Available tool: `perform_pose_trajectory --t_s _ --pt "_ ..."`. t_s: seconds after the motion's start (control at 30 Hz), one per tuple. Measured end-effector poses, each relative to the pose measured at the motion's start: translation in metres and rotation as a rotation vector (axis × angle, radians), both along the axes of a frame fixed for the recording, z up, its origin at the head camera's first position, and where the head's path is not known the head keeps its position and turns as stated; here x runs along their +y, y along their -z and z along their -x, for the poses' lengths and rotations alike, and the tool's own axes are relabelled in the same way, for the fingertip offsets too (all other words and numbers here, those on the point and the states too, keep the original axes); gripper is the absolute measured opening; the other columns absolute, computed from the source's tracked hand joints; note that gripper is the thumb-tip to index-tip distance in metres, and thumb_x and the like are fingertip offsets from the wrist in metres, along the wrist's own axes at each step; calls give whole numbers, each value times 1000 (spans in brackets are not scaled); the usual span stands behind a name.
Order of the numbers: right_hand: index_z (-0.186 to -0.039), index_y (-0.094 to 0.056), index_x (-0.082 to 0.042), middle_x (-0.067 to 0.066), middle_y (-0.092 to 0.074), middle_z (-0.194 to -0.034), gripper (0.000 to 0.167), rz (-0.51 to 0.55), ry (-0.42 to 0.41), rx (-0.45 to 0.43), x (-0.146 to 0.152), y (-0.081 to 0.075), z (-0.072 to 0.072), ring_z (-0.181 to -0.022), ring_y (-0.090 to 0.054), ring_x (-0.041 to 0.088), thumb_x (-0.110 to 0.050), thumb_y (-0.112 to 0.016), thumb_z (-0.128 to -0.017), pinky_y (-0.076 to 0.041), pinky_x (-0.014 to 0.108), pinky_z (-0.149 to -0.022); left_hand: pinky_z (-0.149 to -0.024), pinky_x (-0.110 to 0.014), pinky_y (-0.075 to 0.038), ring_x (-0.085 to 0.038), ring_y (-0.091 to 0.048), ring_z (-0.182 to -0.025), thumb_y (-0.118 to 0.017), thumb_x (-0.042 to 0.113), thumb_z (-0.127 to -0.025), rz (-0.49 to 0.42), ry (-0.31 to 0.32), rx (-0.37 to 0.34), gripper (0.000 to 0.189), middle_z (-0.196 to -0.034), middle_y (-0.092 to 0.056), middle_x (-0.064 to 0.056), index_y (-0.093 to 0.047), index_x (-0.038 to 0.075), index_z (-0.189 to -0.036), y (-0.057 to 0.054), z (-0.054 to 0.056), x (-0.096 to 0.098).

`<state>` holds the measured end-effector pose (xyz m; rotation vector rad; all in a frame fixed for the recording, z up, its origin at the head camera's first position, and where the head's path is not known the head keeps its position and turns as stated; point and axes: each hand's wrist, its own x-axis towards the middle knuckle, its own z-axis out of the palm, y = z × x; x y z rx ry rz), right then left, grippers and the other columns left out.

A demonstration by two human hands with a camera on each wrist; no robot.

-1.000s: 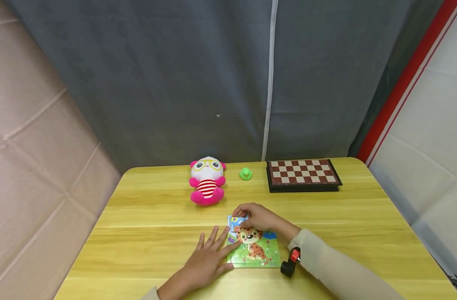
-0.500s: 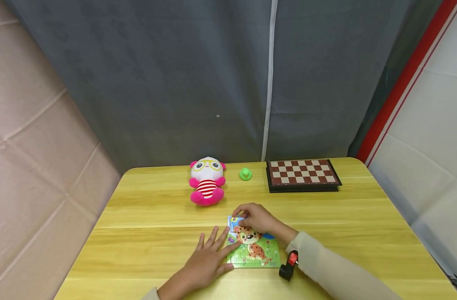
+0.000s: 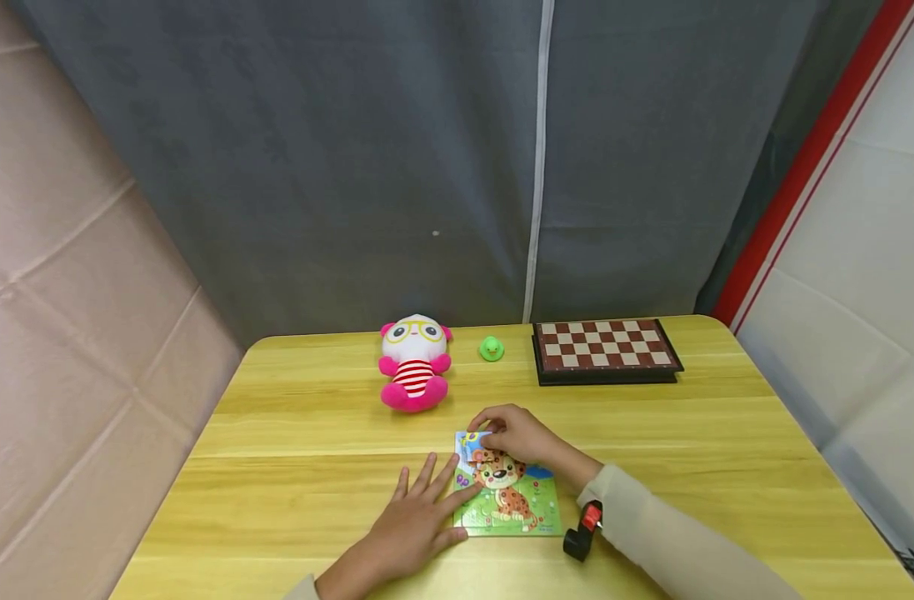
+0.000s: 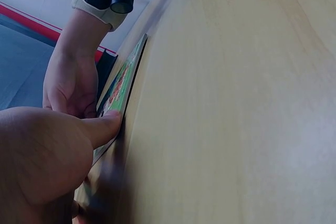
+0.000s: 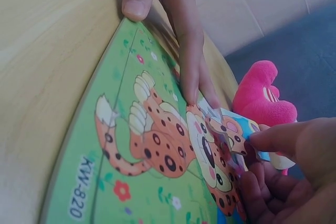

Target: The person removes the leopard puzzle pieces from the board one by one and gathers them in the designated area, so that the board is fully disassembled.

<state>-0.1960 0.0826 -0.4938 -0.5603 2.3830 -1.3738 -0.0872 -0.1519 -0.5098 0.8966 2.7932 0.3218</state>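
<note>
A leopard jigsaw puzzle [image 3: 512,508] lies flat on the wooden table, its green corner marked KW-820 in the right wrist view. At its upper left corner my right hand [image 3: 522,437] pinches a puzzle piece [image 3: 472,447] between thumb and fingers. Seen from the right wrist, that piece [image 5: 231,136] is tilted, partly raised above the picture, and shows an ear and spots. My left hand [image 3: 415,525] is spread with straight fingers, resting over the puzzle's left edge. Its thumb [image 4: 107,124] presses on the near left corner of the board.
Behind the puzzle sits a pink and white plush panda [image 3: 415,367] in a striped shirt. A small green rubber duck [image 3: 491,348] stands beside it, and a folding chessboard [image 3: 606,352] lies at the back right. A grey curtain [image 3: 397,167] hangs behind the table [image 3: 292,467].
The pinched puzzle piece and my right fingertips have shifted slightly to the right. My left hand stays in place.
</note>
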Motion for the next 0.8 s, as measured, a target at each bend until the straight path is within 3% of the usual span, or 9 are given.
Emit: perform_pose_trajectory --t_s 0.47,0.8 --pt "-112 -76 -11 1 -67 -91 20 -25 12 41 14 -2 2 -81 -59 16 -5 -66 -96 -51 31 -72 -117 -76 -15 -46 -9 -156 -46 58 -104 -4 -1 5 60 -173 -12 -10 -32 44 -161 0 -1 0" --pt "-115 -73 -4 6 -66 -90 20 25 25 0 30 -2 2 -72 -59 16 -4 -64 -98 -54 29 -64 -117 -76 -15 -46 -8 -157 -45 58 -104 -6 -1 -8 60 -173 -10 -9 -30 45 -161 1 -1 -1"
